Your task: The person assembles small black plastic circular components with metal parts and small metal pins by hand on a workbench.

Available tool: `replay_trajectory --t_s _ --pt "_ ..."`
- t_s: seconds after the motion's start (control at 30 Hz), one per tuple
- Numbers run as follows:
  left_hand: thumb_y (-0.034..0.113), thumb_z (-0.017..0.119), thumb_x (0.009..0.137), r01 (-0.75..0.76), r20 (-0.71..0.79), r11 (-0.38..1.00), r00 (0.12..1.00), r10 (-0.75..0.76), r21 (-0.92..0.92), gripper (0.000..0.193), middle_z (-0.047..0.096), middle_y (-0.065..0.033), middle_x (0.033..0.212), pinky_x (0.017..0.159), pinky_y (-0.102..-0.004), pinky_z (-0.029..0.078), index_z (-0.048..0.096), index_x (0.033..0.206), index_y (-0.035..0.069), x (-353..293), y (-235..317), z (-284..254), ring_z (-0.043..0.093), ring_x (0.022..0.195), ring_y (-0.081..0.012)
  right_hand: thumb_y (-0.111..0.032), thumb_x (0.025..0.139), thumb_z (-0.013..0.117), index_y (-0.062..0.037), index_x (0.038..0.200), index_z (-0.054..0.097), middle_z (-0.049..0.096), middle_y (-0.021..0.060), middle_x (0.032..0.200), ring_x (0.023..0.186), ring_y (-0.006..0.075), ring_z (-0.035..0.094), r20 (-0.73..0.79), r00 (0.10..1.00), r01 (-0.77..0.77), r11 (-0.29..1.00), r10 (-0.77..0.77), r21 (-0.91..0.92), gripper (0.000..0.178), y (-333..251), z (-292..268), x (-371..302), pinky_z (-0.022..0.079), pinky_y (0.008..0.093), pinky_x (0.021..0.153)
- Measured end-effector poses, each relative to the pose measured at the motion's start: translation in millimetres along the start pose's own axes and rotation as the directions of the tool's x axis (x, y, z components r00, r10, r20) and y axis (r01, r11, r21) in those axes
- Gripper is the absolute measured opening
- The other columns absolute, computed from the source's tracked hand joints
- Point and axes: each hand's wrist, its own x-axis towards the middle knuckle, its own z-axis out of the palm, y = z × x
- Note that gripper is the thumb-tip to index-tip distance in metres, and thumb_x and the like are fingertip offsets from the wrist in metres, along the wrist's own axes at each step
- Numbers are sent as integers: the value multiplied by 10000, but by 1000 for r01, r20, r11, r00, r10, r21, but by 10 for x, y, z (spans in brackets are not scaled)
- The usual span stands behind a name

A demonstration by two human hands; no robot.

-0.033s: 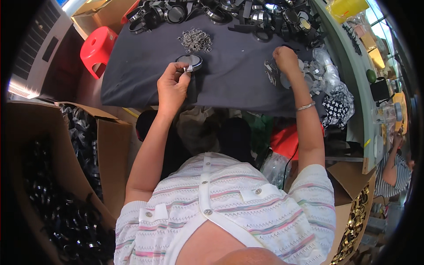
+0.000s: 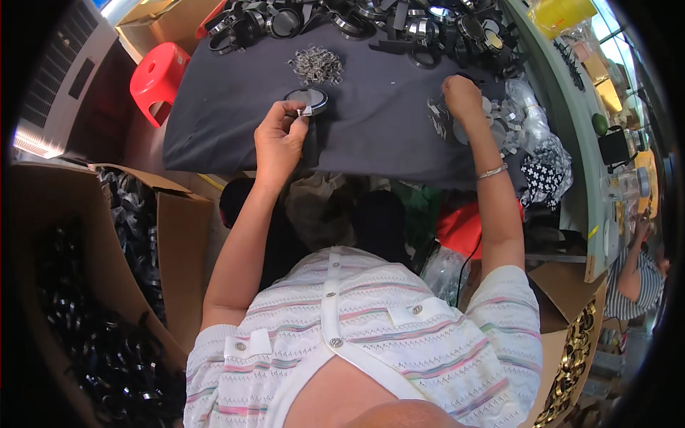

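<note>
My left hand (image 2: 280, 139) is closed, thumb and fingers pinching a watch (image 2: 316, 100) by its band near a small silvery piece. The watch has a round, pale face and a dark rim, and its dark strap hangs toward the table's near edge. Beyond it lies a heap of small metal clasps (image 2: 315, 65). Over on the right, my right hand (image 2: 464, 98) reaches down with curled fingers; its fingertips are mostly hidden. It is beside a scatter of thin metal pieces (image 2: 437, 118) and several clear round discs (image 2: 499, 128).
Many dark watches (image 2: 428, 28) are heaped along the far side of the dark cloth (image 2: 385, 135). A red stool (image 2: 158, 78) stands to the left. Cardboard boxes (image 2: 182, 250) flank me, holding dark straps and gold-coloured rings. Another person (image 2: 635, 285) sits at far right.
</note>
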Motion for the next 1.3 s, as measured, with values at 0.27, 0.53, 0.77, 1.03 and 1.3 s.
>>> replay_trajectory --t_s 0.27,0.53,0.77,1.03,1.3 --pt "29 552 830 -16 -2 999 1000 16 -29 115 516 28 598 416 -197 351 579 942 28 9 -44 -5 423 490 -15 -121 774 555 -23 779 640 645 184 854 815 346 629 27 998 64 996 -62 -65 130 -129 69 136 495 431 731" --pt "38 567 820 -33 -12 999 999 33 24 114 525 17 588 435 -208 367 583 932 30 27 -45 -11 426 482 -29 -156 750 623 -49 836 664 636 190 855 843 321 628 37 986 133 909 -160 396 144 -14 69 131 488 429 741" --pt "12 562 808 -53 -19 999 998 53 -4 119 530 21 633 510 -186 363 578 927 10 24 -109 -26 432 567 -11 -79 766 541 -38 806 668 651 180 849 826 325 648 81 959 282 935 -271 -215 140 -445 -76 41 528 402 701" --pt "30 551 819 -64 -21 998 998 65 20 124 566 5 654 500 -193 389 579 940 21 41 -126 17 457 555 -25 -60 724 566 1 822 625 641 191 801 769 331 642 -61 959 276 961 -277 -26 130 -402 -79 -13 515 397 689" --pt "4 529 769 -62 -67 995 995 67 82 150 581 -18 642 583 -201 426 587 907 15 47 -113 -4 478 577 -35 17 746 618 -27 804 616 574 -12 658 478 35 469 44 985 -38 39 -165 999 72 -1292 -251 -563 348 185 416"
